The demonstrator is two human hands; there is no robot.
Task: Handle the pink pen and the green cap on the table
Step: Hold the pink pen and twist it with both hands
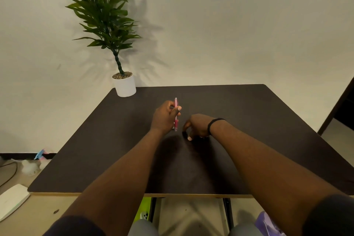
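Observation:
My left hand (165, 119) holds the pink pen (175, 120) almost upright above the middle of the dark table (268, 120). The pen's ends show above and below my fingers. Just to its right, my right hand (197, 126), with a black band on the wrist, reaches down to the tabletop. Its thumb and fingertips pinch a small dark piece (184, 134), which looks like the cap. The piece's green colour is hard to make out in the hand's shadow. A small gap separates the two hands.
A potted plant in a white pot (124, 86) stands at the table's far left corner against the wall. A white board (11, 201) and cables lie on the floor to the left. A dark door frame (341, 105) is at the right.

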